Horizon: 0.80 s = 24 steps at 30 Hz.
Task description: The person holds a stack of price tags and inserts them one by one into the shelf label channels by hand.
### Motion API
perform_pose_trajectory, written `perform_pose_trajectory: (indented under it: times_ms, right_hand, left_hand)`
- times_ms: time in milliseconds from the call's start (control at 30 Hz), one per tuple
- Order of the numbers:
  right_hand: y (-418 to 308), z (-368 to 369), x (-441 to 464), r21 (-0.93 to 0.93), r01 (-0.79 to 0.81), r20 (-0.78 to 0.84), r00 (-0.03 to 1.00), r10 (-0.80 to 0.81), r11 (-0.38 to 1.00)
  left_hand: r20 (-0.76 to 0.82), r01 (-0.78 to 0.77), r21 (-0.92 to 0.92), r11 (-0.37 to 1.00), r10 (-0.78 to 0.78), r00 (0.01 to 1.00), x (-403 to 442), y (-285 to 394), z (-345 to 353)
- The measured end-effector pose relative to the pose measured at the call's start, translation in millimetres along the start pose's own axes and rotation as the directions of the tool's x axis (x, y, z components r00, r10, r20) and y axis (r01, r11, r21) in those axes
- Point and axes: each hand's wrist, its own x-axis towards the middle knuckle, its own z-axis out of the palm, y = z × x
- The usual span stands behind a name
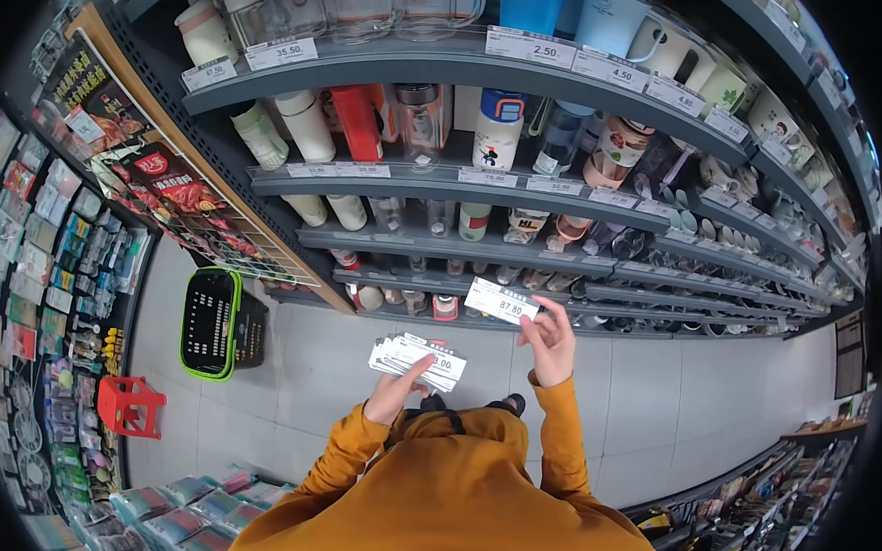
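My left hand (395,392) is closed on a fanned stack of white price labels (419,361), its thumb lying across the top one. To the right and a bit higher, my right hand (549,343) pinches a single price label (500,302) by its lower right corner; it reads 87.80. The two hands are apart, both in front of the lower shelves. Beyond them, shelves of cups and bottles carry price labels along their edges, such as the 79.00 strip (487,178) below a white bottle (498,131) with a blue top.
A black and green shopping basket (249,330) stands on the floor at the left, with a red stool (131,406) beyond it. Goods racks line the far left and lower right. Packaged goods (185,507) lie at the lower left, close behind me.
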Motion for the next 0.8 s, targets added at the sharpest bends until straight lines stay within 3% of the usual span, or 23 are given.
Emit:
perform_pose_trajectory:
  times_ms: [200, 367, 433, 533, 800]
  right_hand:
    - [51.1, 3.1, 12.9, -0.045, -0.033, -0.016, 0.999, 0.032, 0.998]
    - [100.6, -19.6, 73.1, -0.298, -0.011, 0.043, 0.999, 0.025, 0.954]
    - [102.9, -21.3, 105.6, -0.466, 0.124, 0.133, 0.989, -0.069, 0.876]
    - [131.8, -33.0, 161.8, -0.774, 0.128, 0.102, 0.992, -0.076, 0.620]
    - [183.1, -26.9, 246.9, -0.836, 0.100, 0.101, 0.994, -0.027, 0.539]
  left_hand:
    - [0.008, 0.010, -0.072, 0.997, -0.010, 1.000, -3.3, 9.2, 1.8]
    - [-0.065, 0.046, -0.130, 0.990, -0.055, 0.996, -7.9, 8.0, -0.9]
    - [-0.123, 0.053, -0.149, 0.987, -0.072, 0.990, -11.6, 5.7, -3.5]
    - [-0.225, 0.028, -0.179, 0.983, -0.068, 0.972, -10.4, 3.7, -4.0]
    - [-0.373, -0.086, -0.200, 0.976, 0.005, 0.928, 5.9, -1.2, -2.8]
